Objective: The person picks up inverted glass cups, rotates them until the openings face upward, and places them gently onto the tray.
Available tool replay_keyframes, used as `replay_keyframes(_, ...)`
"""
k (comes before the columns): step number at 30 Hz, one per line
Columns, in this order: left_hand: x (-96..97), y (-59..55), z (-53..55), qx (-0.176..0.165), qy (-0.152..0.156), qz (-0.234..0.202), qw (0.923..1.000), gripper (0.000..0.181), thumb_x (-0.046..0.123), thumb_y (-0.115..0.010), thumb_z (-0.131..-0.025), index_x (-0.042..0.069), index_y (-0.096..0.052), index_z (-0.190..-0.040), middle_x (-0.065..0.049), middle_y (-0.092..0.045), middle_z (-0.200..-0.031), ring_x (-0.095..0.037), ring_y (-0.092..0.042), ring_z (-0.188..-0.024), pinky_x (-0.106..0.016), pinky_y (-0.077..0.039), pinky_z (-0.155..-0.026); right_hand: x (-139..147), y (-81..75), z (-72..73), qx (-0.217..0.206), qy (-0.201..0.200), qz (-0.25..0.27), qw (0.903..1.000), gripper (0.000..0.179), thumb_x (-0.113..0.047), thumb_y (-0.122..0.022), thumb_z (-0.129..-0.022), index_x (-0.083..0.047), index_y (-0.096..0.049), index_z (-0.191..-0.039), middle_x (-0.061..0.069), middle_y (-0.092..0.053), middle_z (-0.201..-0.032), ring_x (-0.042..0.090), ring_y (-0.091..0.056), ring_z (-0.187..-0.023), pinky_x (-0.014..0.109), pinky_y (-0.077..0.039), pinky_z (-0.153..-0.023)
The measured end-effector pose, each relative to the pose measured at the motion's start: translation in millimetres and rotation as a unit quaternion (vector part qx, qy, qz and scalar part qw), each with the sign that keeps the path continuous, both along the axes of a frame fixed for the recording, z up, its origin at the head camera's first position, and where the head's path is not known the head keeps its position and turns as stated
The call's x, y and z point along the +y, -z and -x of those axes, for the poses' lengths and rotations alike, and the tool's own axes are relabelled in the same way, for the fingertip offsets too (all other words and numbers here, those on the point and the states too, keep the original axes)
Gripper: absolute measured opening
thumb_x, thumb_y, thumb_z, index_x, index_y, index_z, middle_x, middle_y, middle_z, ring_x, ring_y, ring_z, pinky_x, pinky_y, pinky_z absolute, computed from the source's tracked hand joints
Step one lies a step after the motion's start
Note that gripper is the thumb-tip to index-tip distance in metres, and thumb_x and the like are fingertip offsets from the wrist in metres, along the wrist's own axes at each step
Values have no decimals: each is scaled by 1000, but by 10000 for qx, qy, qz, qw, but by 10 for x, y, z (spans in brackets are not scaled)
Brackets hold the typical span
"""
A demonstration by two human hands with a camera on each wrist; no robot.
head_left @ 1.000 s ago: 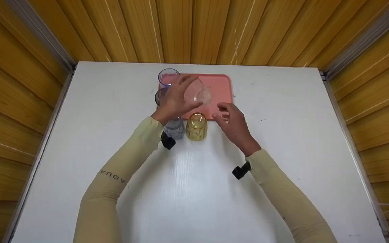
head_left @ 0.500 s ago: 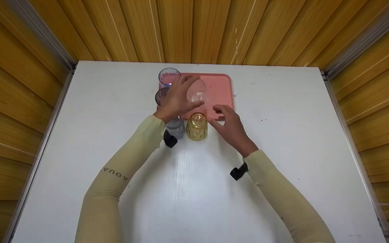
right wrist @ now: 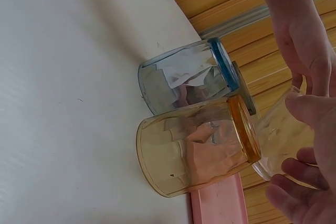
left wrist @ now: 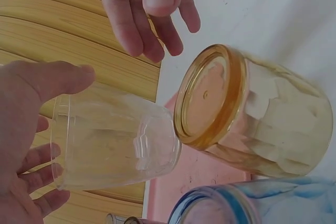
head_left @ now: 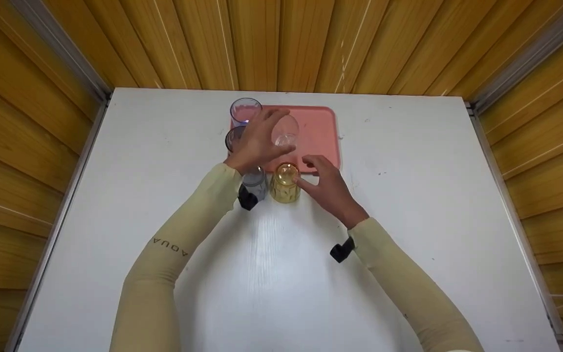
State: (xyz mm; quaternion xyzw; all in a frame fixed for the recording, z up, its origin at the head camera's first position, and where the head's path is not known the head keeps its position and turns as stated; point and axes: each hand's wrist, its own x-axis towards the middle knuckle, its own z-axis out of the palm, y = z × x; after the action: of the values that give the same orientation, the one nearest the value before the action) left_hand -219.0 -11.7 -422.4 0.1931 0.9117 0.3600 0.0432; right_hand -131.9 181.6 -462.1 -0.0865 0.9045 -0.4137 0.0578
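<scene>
My left hand [head_left: 257,142] grips a clear glass [left wrist: 115,140] near its rim, thumb on one side and fingers on the other. The glass is mouth up over the pink tray [head_left: 318,132]. In the left wrist view its bottom overlaps the base of an amber glass [head_left: 285,189], which stands upside down in front of the tray. Beside that stands an upside-down blue-tinted glass [right wrist: 186,77], partly behind my left wrist in the head view. My right hand [head_left: 330,188] is just right of the amber glass, fingers loosely bent and holding nothing, thumb overlapping its upper edge.
A blue-rimmed glass [head_left: 246,111] and a dark-tinted glass [head_left: 232,138] stand mouth up along the tray's left side, the dark one partly behind my left hand. White table [head_left: 408,195] surrounds the tray. Wood-look panels [head_left: 301,44] rise beyond the table edges.
My right hand has moved left, bringing its thumb to the amber glass. The clear glass has tilted upright in my left hand, which has shifted only slightly.
</scene>
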Motion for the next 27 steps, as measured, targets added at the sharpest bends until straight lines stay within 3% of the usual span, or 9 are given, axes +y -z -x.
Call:
replay_keyframes(8, -6, 24, 27, -64, 4, 112, 9999, 76, 43, -76, -80, 31, -40, -145, 6, -40, -146, -16, -36, -135, -42, -39, -112, -41, 22, -15, -192, -77, -103, 9997, 65, -36, -71, -87, -16, -41, -141, 2, -46, -141, 25, -51, -128, 41, -48, -104)
replay_keyframes(18, -6, 98, 85, 190, 174, 245, 9994, 72, 39, -76, -81, 23, -43, -143, 2, -47, -141, -17, -41, -131, -37, -36, -113, -92, 101, -11, -102, -264, -24, 9996, 72, -30, -75, -84, -10, -40, -143, 7, -44, -143, 30, -53, -125, 47, -47, -103)
replay_keyframes(27, -9, 153, 122, 161, 159, 315, 9992, 71, 39, -76, -81, 24, -44, -142, 1, -47, -139, -17, -41, -130, -37, -37, -112, -137, 169, 5, -140, -205, -179, 9995, 71, -32, -74, -85, -10, -40, -143, 4, -46, -139, 22, -53, -122, 40, -48, -102)
